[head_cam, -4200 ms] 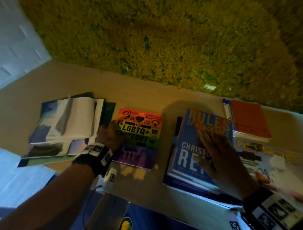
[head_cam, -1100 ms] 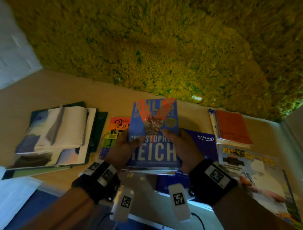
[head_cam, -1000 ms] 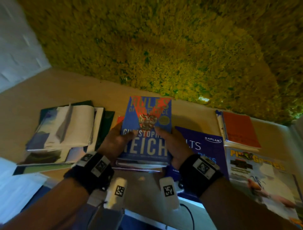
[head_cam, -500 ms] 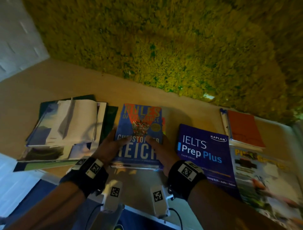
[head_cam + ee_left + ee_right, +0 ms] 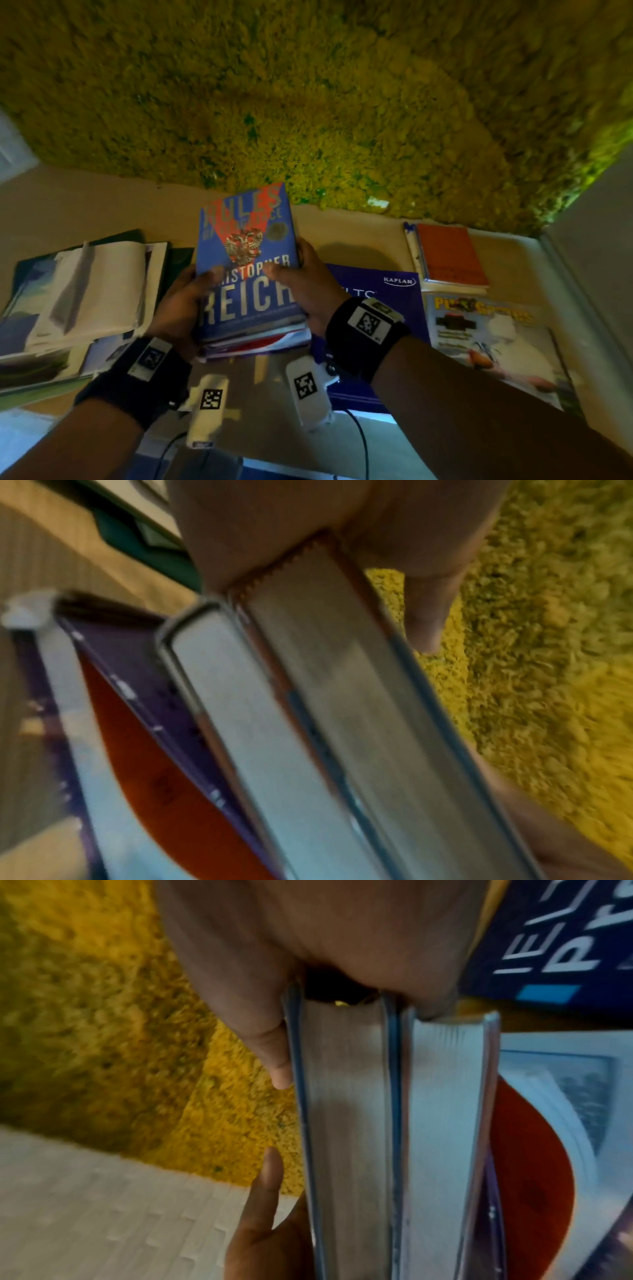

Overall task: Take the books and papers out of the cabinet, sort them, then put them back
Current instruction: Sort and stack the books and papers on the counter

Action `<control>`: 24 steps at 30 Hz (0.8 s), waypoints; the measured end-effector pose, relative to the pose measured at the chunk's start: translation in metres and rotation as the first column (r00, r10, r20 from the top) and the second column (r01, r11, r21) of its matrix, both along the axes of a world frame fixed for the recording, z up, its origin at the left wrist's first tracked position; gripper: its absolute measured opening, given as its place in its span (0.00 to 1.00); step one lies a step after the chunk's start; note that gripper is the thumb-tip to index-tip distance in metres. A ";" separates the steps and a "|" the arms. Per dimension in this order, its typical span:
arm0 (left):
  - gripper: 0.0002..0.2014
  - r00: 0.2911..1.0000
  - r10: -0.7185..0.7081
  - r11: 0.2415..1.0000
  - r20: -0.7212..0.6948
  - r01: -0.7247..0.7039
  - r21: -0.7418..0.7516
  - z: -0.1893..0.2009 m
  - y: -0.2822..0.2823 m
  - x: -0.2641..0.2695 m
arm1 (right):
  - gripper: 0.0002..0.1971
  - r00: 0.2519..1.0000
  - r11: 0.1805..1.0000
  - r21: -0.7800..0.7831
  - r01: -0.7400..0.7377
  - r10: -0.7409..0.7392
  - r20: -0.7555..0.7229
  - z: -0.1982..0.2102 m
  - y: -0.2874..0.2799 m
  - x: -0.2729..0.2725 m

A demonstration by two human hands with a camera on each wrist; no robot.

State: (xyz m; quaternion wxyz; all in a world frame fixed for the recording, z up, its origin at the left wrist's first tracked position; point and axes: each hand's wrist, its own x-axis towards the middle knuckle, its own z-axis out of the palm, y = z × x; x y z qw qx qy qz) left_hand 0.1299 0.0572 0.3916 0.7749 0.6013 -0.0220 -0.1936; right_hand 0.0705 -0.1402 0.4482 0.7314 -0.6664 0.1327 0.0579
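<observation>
The blue "Rules of Vengeance" book (image 5: 245,260) tops a small stack lifted off the beige surface (image 5: 359,236), its far end tilted up. My left hand (image 5: 183,303) grips the stack's left edge, thumb on the cover. My right hand (image 5: 305,287) grips the right edge the same way. The left wrist view shows the page edges (image 5: 342,696) of two thick books pressed together. In the right wrist view the blue book's page edges (image 5: 346,1123) lie against a second book (image 5: 445,1123). The fingers under the stack are hidden.
A purple IELTS Prep Plus book (image 5: 380,308) (image 5: 565,934) lies flat to the right. Beyond it are an orange notebook (image 5: 448,255) and a magazine (image 5: 486,332). A loose pile of papers and booklets (image 5: 85,291) lies on the left. A mossy yellow-green wall (image 5: 308,85) rises behind.
Half a second ago the blue book lay flat on the rainbow-covered book. Now both hands have raised it, with the books under it, off the surface and tilted it.
</observation>
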 end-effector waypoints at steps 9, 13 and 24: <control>0.31 0.999 -0.027 0.956 0.046 0.013 0.294 -0.030 -0.012 -0.010 | 0.29 0.984 1.000 0.004 0.010 -0.009 -0.176 -0.045 -0.005 -0.014; 0.24 0.996 0.010 0.897 0.088 -0.048 0.440 -0.034 0.008 0.007 | 0.11 0.985 0.999 -0.030 -0.018 0.013 -0.171 -0.050 0.001 -0.002; 0.26 0.928 0.122 0.982 -0.352 -0.062 0.177 -0.017 0.019 0.024 | 0.32 0.973 0.998 -0.058 -0.004 -0.010 -0.230 -0.059 0.013 0.027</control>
